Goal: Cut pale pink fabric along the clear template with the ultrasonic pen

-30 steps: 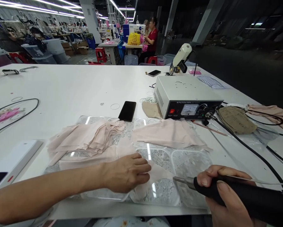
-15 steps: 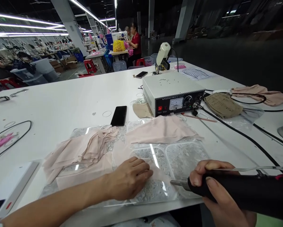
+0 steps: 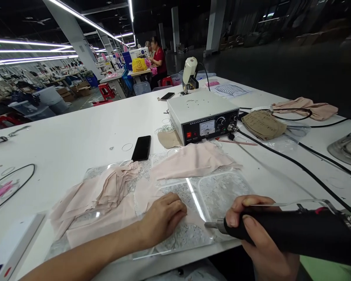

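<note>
My right hand is wrapped round a handheld ultrasonic tool with a black body and a cable. Its narrow metal tip points left, at the edge of a pale pink fabric piece on a clear, marble-patterned sheet. My left hand presses on that fabric with bent fingers held together; the fingertips are partly hidden. Left of it lies a fanned stack of pale pink fabric pieces. More pink fabric lies farther back on the sheet.
Behind the fabric stands a control box with a dial and lit switch. A black phone lies left of it. Brown pattern pieces and black cable are at right. A white box sits at left. People work at sewing machines beyond.
The view has shifted slightly, so the table items appear farther left. Both hands keep nearly the same pose, with the tool's tip still by the fabric edge.
</note>
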A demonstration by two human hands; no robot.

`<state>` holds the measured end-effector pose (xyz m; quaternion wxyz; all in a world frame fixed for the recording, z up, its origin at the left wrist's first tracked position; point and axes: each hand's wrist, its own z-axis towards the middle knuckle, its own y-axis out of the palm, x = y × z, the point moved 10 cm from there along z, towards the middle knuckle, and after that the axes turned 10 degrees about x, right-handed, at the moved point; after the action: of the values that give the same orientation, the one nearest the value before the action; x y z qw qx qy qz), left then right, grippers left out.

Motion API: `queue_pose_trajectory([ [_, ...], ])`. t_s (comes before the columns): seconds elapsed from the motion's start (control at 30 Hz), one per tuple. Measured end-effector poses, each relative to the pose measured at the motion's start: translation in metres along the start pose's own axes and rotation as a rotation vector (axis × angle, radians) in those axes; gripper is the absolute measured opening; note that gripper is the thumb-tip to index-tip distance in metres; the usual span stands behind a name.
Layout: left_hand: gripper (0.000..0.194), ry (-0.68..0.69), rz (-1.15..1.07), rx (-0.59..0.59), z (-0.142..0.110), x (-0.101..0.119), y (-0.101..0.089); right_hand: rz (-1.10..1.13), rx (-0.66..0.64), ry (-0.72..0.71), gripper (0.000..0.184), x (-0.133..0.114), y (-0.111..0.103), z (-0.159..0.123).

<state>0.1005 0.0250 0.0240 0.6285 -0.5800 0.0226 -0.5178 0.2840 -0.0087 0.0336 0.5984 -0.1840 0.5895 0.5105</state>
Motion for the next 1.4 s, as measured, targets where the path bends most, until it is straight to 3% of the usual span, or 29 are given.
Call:
queue_pose_trajectory([
  [0.1, 0.024, 0.132, -0.215, -0.356, -0.019, 0.028, 0.012, -0.012, -0.046, -0.017, 0.006, 0.001, 0.003, -0.001],
  [0.13, 0.028, 0.146, -0.221, -0.411, -0.024, 0.032, 0.012, -0.01, -0.046, -0.023, 0.006, 0.001, 0.002, -0.001],
  [0.2, 0.03, 0.113, -0.133, -0.335, -0.023, 0.028, 0.001, -0.004, -0.04, -0.023, 0.006, 0.002, 0.001, -0.001],
  [0.27, 0.026, 0.083, 0.027, -0.14, -0.017, 0.02, -0.014, 0.005, -0.011, -0.022, 0.007, 0.001, 0.0, -0.001],
  [0.37, 0.027, 0.171, 0.233, 0.01, -0.016, 0.022, -0.017, 0.023, -0.006, -0.029, 0.008, -0.001, 0.0, 0.0],
  [0.5, 0.03, 0.278, 0.373, 0.011, -0.022, 0.027, 0.005, 0.008, -0.038, 0.003, 0.012, 0.003, -0.001, 0.0],
  [0.67, 0.031, 0.301, 0.427, 0.025, -0.032, 0.028, 0.017, -0.065, -0.059, 0.045, 0.013, 0.009, -0.005, -0.005],
  [1.03, 0.042, 0.259, 0.506, -0.028, -0.035, 0.028, 0.025, -0.073, -0.116, 0.021, 0.011, -0.003, 0.005, -0.016],
  [1.23, 0.048, 0.244, 0.509, -0.024, -0.039, 0.026, 0.03, -0.036, -0.068, 0.122, 0.014, 0.0, -0.001, -0.017],
  [1.4, 0.049, 0.231, 0.487, -0.007, -0.038, 0.024, 0.028, -0.047, -0.108, 0.171, 0.012, 0.006, -0.002, -0.017],
])
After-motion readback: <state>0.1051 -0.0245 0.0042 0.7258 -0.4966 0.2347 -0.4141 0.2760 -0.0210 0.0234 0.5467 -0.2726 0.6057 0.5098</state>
